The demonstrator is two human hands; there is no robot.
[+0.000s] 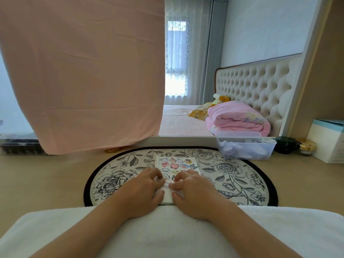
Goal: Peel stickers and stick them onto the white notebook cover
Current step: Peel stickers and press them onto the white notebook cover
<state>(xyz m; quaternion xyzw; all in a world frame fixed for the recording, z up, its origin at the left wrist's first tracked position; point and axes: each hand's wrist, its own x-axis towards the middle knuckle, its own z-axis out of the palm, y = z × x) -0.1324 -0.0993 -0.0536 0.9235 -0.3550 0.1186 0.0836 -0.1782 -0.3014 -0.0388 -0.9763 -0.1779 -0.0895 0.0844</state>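
the tan desk (46, 174) carries everything here, with a pink cloth (83, 71) hanging over its far left and a white towel (167, 235) padding the near edge under both forearms. centred on it lies an oval flowered mat (232, 175), and a clear plastic bin (245, 148) sits at the mat's far right rim. the white notebook (168, 197) lies in the middle of the mat, its near edge touching the towel and its far half already filled with cartoon stickers (178, 164).

the left hand (143, 185) and right hand (193, 187) both rest on the cover, fingers bent, tips meeting around one small sticker (165, 186) near the middle. whether those tips pinch it or only press it flat i cannot tell.

to seat it well, i'd judge: rub from the sticker's centre outward so no bubble or lifted corner stays (thumbs can steady the book meanwhile). the bare white strip nearest the towel looks like the main room left for more, so keep this one clear of the row just beyond it. there's open mat left and right for the hands to slide off, while the bin crowds only the far right.
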